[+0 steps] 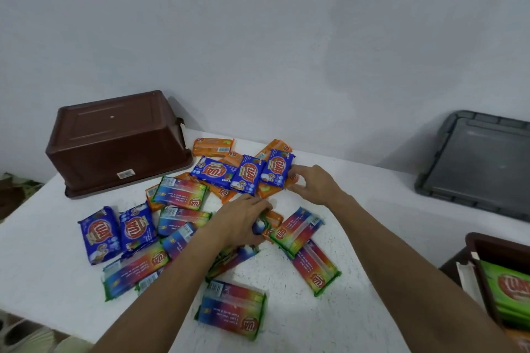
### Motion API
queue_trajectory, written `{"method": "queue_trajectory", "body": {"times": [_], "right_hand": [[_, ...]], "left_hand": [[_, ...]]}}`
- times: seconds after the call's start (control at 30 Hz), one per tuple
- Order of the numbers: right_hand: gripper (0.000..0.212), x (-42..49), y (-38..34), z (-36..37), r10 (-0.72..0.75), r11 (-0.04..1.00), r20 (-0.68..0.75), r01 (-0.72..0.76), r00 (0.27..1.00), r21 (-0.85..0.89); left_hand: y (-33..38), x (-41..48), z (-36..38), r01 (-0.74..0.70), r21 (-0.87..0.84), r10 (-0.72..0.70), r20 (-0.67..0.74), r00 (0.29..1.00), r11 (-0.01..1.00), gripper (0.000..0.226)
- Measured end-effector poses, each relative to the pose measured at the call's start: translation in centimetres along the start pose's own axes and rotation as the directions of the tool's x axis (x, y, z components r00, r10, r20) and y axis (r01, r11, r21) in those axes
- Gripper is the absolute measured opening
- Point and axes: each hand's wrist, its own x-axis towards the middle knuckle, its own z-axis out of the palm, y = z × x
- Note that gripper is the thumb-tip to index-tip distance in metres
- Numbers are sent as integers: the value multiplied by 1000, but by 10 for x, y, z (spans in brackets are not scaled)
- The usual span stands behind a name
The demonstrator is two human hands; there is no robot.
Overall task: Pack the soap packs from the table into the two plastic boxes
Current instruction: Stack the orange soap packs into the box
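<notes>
White table [286, 275] holds the soap packs [183, 195] in a loose, overlapping heap just right of and in front of the upturned brown box [120, 140], so nearly all of the task's things are not yet packed. Only some green packs [507, 286] lie in the second brown box [487, 246], far to the right of the upturned one and nearer to the person. The right hand [312, 183] is at the end of a blue pack [276, 170] to the right of the upturned box, with thumb and fingers apart around that end, not clamped on it. The left hand [243, 221] lies on the middle of the heap, in front of the upturned box, with fingers bent down over the packs; whether it really grips one I cannot tell. I think the main risk is the overlap: the blue pack rests on orange packs [212, 146], so lifting it can drag a neighbour along and drop it. The wrappers look glossy, so a pinch at one end may slip. Also, the upturned box cannot receive anything until somebody turns it over, and a forearm can push packs near the table's front edge onto the floor.
</notes>
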Motion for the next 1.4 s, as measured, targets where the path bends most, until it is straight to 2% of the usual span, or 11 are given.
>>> {"method": "queue_trajectory", "body": {"times": [0.13,0.3,0.47,0.7,0.83,0.9,1.0,1.13,1.2,1.33,1.4], "right_hand": [[46,7,-4,0,-17,1000,22,17,1000,-11],[69,16,-10,2,-6,1000,60,6,998,-3],[80,21,-11,4,-29,997,96,35,995,-71],[78,9,-13,0,-93,971,61,104,994,-217],[77,4,-5,-7,-41,964,77,59,996,-259],[73,1,3,-16,-13,967,90,35,996,-251],[84,-8,9,-32,80,991,122,-66,989,-115],[85,-31,17,-48,157,947,180,-199,971,250],[85,-46,22,-56,163,879,180,-226,970,421],[48,-76,24,-69,141,676,249,-277,958,683],[41,-92,25,-76,137,557,264,-295,955,776]], "left_hand": [[-2,1,1,4,-16,-4,-8,1000,1000,75],[-4,3,0,21,-46,-22,-2,1000,999,74],[-7,6,-5,43,-90,-43,1,999,995,71],[-8,3,-14,96,-241,-92,28,995,966,71],[-11,-3,-17,113,-354,-122,-2,993,928,68],[-13,-7,-18,123,-478,-157,-32,987,870,64],[-16,-13,-22,136,-657,-257,-91,962,742,61],[-16,-18,-23,129,-761,-349,-135,927,636,64],[-9,-18,-26,88,-831,-389,-161,907,549,60],[10,-17,-37,-44,-925,-432,-219,875,378,47],[21,-15,-42,-101,-943,-441,-241,865,317,43]]}}
